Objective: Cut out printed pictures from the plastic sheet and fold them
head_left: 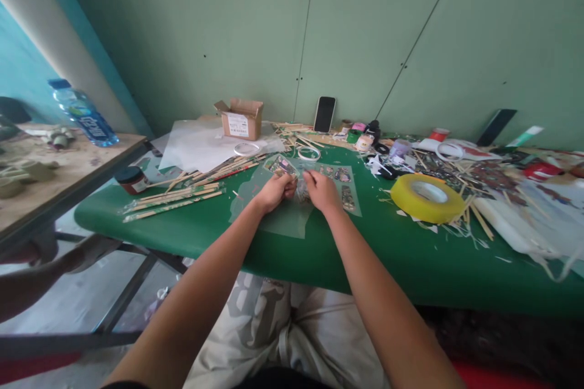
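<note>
My left hand (277,191) is closed on a small printed piece (280,165) with clear film around it, over the middle of the green table. Close to its right, my right hand (322,189) is closed in a pinch, at the film between the two hands; what its fingertips hold is too small to make out. Beneath both hands lie clear sheets (287,225). Printed pictures (347,197) show on a sheet just right of my right hand.
Wooden sticks (173,202) and a dark jar (131,180) lie left. An open carton (241,120) and a phone (325,114) stand behind. Yellow tape (401,197), scraps and sticks crowd the right. A bottle (86,115) stands on the side table; another person's limbs show below it.
</note>
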Available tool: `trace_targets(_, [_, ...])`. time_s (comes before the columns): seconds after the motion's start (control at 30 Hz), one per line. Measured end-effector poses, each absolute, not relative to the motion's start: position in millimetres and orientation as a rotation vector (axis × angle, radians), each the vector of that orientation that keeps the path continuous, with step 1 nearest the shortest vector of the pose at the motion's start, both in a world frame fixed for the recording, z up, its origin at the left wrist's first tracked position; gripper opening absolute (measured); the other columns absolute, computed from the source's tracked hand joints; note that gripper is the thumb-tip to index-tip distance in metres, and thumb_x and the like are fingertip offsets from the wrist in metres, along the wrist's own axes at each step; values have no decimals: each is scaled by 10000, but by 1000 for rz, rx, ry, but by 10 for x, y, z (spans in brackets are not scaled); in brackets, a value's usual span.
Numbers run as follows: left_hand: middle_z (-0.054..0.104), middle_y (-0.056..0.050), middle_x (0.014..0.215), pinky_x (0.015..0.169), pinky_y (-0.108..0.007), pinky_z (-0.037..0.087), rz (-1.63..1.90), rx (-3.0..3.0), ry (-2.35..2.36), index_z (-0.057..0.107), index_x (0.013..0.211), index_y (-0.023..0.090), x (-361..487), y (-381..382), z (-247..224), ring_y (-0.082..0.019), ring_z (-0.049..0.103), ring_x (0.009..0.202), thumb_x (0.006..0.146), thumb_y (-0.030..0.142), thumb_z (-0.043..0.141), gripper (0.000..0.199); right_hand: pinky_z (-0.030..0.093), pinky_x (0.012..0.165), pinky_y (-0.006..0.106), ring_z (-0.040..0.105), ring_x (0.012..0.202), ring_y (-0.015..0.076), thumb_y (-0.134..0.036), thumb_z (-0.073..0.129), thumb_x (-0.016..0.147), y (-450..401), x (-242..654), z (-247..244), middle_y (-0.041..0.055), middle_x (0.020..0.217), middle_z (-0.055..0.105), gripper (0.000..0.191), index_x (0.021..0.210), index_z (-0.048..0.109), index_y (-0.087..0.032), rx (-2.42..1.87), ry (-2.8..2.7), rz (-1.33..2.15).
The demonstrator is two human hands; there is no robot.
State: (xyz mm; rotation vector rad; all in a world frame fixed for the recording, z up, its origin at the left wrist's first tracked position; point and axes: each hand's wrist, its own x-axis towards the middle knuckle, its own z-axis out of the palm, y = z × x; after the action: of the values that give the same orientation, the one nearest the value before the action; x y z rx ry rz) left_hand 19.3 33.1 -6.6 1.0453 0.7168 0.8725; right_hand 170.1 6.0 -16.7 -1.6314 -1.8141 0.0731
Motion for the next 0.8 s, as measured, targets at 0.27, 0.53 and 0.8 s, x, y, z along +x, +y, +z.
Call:
trace_targets(0.27, [632, -55, 979, 655, -295, 547, 872, 1068, 710, 588, 1083, 128, 196, 305, -68, -135, 621, 772, 912, 319, 550, 259, 357, 599, 277, 582, 678, 216, -443, 316, 936, 37, 1722, -176, 52, 716, 631, 351, 888, 581, -218, -1488, -1722, 123])
trace_targets(0.53, [634, -48, 949, 633, -281, 544, 847, 1142, 764, 592, 1065, 124, 227, 309, -105, -126, 617, 743, 912, 317, 552, 249, 405, 576, 261, 496, 571, 126, -502, 421, 925, 91, 1694, -217, -30, 603, 500, 396, 703, 524, -191, -1293, -1742, 263])
trace_targets(0.8, [637, -47, 949, 648, -289, 546, 815, 1230, 802, 599, 1050, 123, 227, 288, -153, -130, 620, 755, 908, 312, 558, 239, 439, 587, 263, 515, 576, 105, -452, 469, 934, 123, 1700, -232, -38, 649, 525, 352, 745, 539, -163, -1259, -1712, 298])
